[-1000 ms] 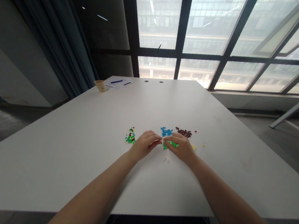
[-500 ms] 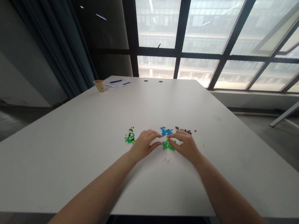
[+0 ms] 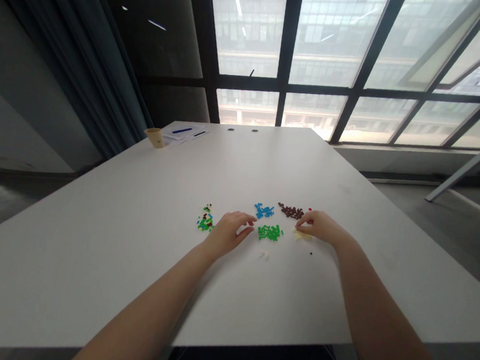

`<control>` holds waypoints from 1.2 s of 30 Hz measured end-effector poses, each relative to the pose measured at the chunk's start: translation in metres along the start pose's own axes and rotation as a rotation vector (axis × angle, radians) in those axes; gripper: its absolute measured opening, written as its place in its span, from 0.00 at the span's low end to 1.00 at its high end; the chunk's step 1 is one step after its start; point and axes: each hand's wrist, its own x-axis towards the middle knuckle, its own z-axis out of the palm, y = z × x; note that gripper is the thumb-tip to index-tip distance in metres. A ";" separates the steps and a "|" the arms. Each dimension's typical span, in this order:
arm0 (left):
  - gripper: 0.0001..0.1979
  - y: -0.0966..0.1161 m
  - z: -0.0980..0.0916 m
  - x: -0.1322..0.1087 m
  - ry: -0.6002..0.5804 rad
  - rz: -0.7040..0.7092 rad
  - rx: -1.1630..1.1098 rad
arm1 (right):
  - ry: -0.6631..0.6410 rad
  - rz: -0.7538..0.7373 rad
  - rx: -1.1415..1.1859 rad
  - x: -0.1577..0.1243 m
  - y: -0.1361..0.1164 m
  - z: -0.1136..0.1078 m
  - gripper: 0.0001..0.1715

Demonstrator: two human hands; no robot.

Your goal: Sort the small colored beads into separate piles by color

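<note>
Small coloured pieces lie sorted in piles on the white table. My left hand rests between the mixed pile and the green pile, its thumb and fingers apart with nothing visible between them. Over at the pale yellow pile, my right hand has its fingertips together at the pile's upper edge; whatever they hold is too small to make out. Behind the green pieces is a blue pile, with a dark brown pile to its right. A few white pieces lie nearest me.
A paper cup stands at the far left edge, beside papers with a blue pen. One dark piece lies below the yellow pile. A red piece is just behind my right hand.
My right hand has moved right, from above the green pile to the yellow pile, uncovering the green and brown pieces. My left hand has hardly moved. The view has shifted slightly.
</note>
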 end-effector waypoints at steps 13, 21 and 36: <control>0.11 0.000 0.000 0.000 -0.023 0.008 -0.015 | -0.050 0.002 -0.007 0.001 -0.003 0.000 0.11; 0.11 -0.010 -0.008 0.002 0.116 -0.104 0.065 | -0.095 -0.003 -0.028 0.002 -0.001 0.004 0.20; 0.14 -0.093 -0.037 -0.013 -0.122 -0.646 0.142 | 0.083 0.059 0.091 0.003 -0.007 0.006 0.18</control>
